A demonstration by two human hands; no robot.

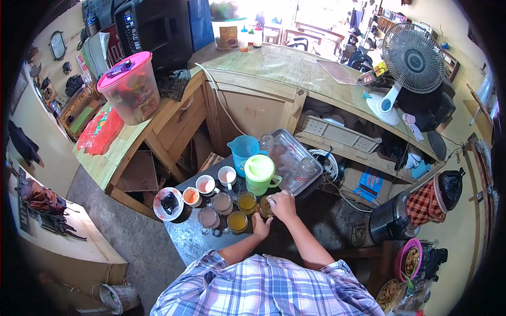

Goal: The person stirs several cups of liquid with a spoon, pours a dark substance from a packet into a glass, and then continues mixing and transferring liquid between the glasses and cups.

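My right hand [283, 205] is closed at the rim of a glass mug of yellow-brown drink [266, 206]; whatever its fingers pinch is too small to name. My left hand [261, 225] rests against the lower side of the same mug, fingers partly hidden. To its left stand two more mugs of yellow drink [237, 221], two glasses of greyish-pink drink [222, 203], white cups [205, 184] and a small cup with orange contents [192, 196]. Behind the mugs are a green lidded pitcher [258, 181] and a blue jug [244, 152].
A metal tray [295, 163] with upturned glasses lies behind right on the dark table [184, 239]. A bowl with a black item [169, 204] stands at the left edge. The wooden counter [263, 66] carries a fan [415, 60] and a pink-lidded tub [132, 92].
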